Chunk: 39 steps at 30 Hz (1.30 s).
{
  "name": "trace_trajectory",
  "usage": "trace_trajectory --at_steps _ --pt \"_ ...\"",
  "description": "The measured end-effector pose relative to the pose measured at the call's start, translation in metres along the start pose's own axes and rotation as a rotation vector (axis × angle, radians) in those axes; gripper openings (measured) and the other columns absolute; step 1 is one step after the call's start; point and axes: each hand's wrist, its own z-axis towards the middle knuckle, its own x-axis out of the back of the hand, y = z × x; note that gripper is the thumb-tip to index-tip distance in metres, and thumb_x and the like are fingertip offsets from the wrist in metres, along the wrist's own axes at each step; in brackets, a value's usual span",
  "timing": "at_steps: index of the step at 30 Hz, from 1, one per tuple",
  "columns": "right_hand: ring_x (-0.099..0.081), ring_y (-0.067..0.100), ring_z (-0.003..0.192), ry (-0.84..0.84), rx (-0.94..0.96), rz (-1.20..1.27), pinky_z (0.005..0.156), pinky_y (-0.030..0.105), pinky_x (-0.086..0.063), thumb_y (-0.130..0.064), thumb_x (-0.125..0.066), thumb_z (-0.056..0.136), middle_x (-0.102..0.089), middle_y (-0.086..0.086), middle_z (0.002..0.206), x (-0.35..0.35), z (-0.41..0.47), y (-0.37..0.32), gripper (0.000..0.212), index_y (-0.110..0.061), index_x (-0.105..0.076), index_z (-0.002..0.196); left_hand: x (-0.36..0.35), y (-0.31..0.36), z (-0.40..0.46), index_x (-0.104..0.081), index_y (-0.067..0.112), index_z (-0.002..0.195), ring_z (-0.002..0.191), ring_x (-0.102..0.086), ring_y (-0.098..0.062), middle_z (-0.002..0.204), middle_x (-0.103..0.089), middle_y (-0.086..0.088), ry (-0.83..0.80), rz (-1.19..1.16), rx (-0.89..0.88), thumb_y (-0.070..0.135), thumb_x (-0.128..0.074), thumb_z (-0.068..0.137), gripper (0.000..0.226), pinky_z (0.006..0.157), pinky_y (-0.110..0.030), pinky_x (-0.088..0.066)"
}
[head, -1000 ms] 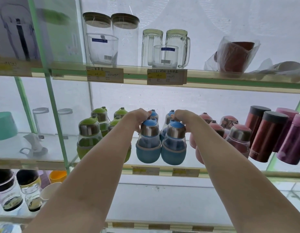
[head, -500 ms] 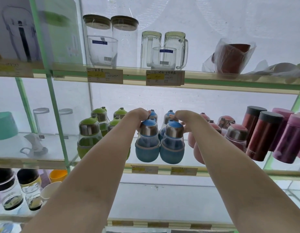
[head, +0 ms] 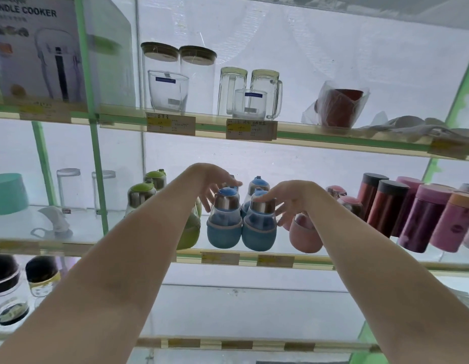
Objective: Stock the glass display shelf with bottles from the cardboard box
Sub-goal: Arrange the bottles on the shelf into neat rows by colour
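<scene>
Two blue-based bottles with steel collars stand side by side at the front of the middle glass shelf (head: 138,244): the left blue bottle (head: 224,219) and the right blue bottle (head: 259,224). More blue bottles stand behind them. My left hand (head: 212,182) hovers over the left bottle's cap with fingers spread, holding nothing. My right hand (head: 288,200) is spread beside the right bottle, one fingertip at its steel collar. Green bottles (head: 141,193) stand to the left, partly behind my left forearm. Pink bottles (head: 305,235) sit to the right. No cardboard box is in view.
Dark red and purple flasks (head: 385,206) fill the shelf's right end. A teal tub (head: 7,193) and clear glasses (head: 67,187) stand at the left. The upper shelf carries glass jars and mugs (head: 264,93). Green frame posts (head: 98,179) divide the bays. Dark-lidded jars (head: 7,287) sit lower left.
Both hands gripped the caps of the two front blue bottles before. Now they have let go, and the fingers have opened and lifted off the caps. The bottles stay on the shelf.
</scene>
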Motion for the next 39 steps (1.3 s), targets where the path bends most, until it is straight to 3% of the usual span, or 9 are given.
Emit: trace_trajectory --at_steps 4,8,14,22,30,35,39 --pt "-0.057 0.031 0.12 0.056 0.014 -0.106 0.091 0.058 -0.055 -0.014 -0.086 0.078 -0.053 0.011 0.136 -0.017 -0.004 0.001 0.066 -0.01 -0.052 0.134 -0.014 -0.008 -0.002 -0.049 0.005 0.135 0.122 -0.055 -0.036 0.139 -0.05 -0.015 0.046 0.225 -0.004 0.027 -0.087 0.074 0.075 0.096 -0.052 -0.054" --pt "-0.057 0.032 0.119 0.151 0.043 -0.112 0.088 0.055 -0.058 -0.013 -0.086 0.078 -0.054 0.012 0.133 -0.028 -0.003 0.005 0.063 -0.009 -0.051 0.131 -0.025 -0.016 0.003 -0.053 0.001 0.13 0.106 -0.067 -0.035 0.13 -0.061 -0.019 0.147 0.348 -0.068 0.018 -0.091 0.068 0.075 0.09 -0.044 -0.058" --pt "-0.063 0.037 0.112 0.221 -0.01 -0.168 0.086 0.047 -0.061 -0.024 -0.085 0.08 -0.052 0.017 0.136 -0.036 -0.001 0.002 0.073 -0.003 -0.045 0.137 -0.027 -0.018 -0.001 -0.055 0.002 0.128 0.105 -0.066 -0.034 0.124 -0.063 -0.018 0.187 0.316 -0.114 0.014 -0.092 0.066 0.073 0.085 -0.044 -0.06" --pt "-0.058 0.037 0.116 0.194 -0.021 -0.16 0.074 0.043 -0.063 -0.025 -0.086 0.078 -0.048 0.013 0.14 -0.035 0.001 -0.002 0.077 -0.007 -0.042 0.139 -0.025 -0.02 0.003 -0.057 0.004 0.125 0.103 -0.067 -0.033 0.12 -0.065 -0.016 0.225 0.269 -0.124 0.012 -0.094 0.063 0.072 0.083 -0.044 -0.061" --pt "-0.066 0.036 0.105 0.258 0.047 -0.203 0.081 0.047 -0.062 -0.03 -0.088 0.075 -0.056 0.016 0.129 -0.039 -0.005 0.004 0.077 -0.009 -0.043 0.134 -0.032 -0.023 -0.001 -0.053 0.007 0.129 0.108 -0.064 -0.034 0.123 -0.062 -0.015 0.255 0.261 -0.153 0.013 -0.093 0.065 0.076 0.087 -0.045 -0.06" --pt "-0.063 0.033 0.104 0.323 0.147 -0.095 0.076 0.048 -0.063 -0.027 -0.09 0.072 -0.06 0.014 0.12 -0.043 -0.02 0.018 0.067 -0.008 -0.051 0.123 -0.048 -0.028 -0.008 -0.048 0.01 0.128 0.109 -0.059 -0.031 0.119 -0.058 -0.015 0.374 0.214 -0.23 0.006 -0.089 0.066 0.075 0.091 -0.047 -0.057" --pt "-0.061 0.035 0.111 0.317 0.177 -0.035 0.084 0.049 -0.061 -0.02 -0.088 0.076 -0.059 0.017 0.122 -0.038 -0.031 0.024 0.062 -0.003 -0.053 0.124 -0.058 -0.024 -0.009 -0.049 0.007 0.125 0.109 -0.059 -0.028 0.115 -0.06 -0.014 0.518 0.195 -0.265 0.009 -0.088 0.068 0.069 0.098 -0.042 -0.053"
